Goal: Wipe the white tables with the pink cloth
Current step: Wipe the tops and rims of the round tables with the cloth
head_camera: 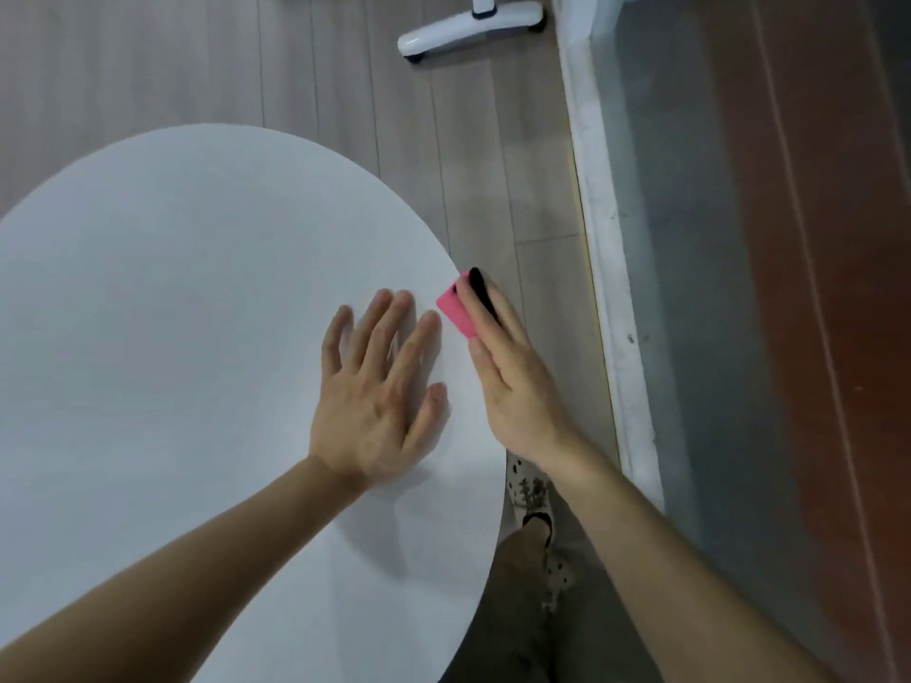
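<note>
Two hands at white table [172, 288]: left hand [379, 401] flat, fingers [377, 322] apart; right hand [512, 386] tight on pink cloth [456, 310].

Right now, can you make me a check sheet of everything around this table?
Surface: round white table, one hand resting on it.
Job's things: pink cloth at the table's right rim, a black part beside it.
Clutter: nothing seen.
Hands: left hand flat on the table, fingers spread; right hand holds the cloth against the rim.
Cables: nothing seen.
Surroundings: wooden floor, white wheeled base, pale ledge on the right, patterned shoe.
</note>
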